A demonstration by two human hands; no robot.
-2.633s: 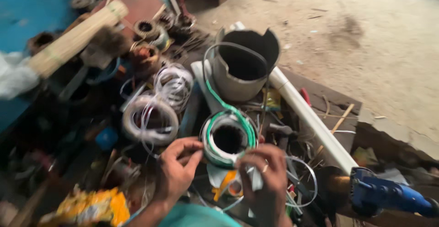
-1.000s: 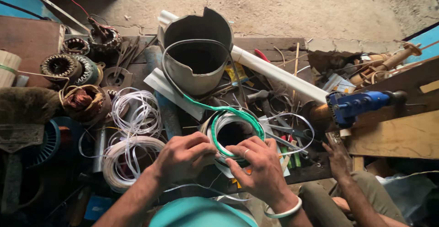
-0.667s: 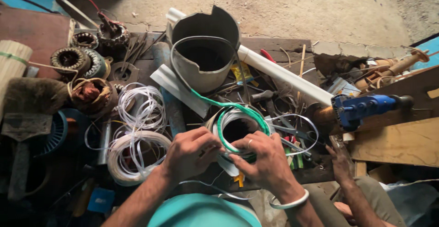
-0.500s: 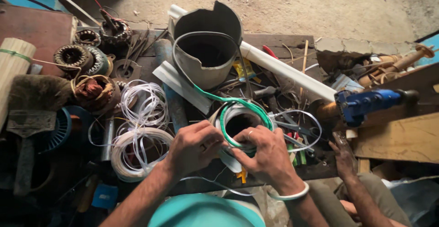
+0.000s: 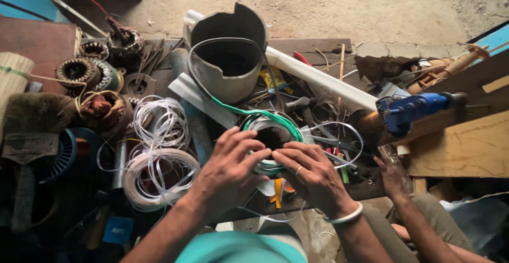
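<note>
1. Left hand: fingers curled on the near-left rim of the wire coil.
2. The coil lies flat on the worktop, opening upward, centred between both hands.
3. Right hand: fingers clamped on the near-right rim, equally close.

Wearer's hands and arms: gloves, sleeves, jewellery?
No gloves, and no sleeves on the forearms in view. The right hand has a thin ring on one finger and a pale bangle at the wrist. The left hand wears nothing visible.
</note>
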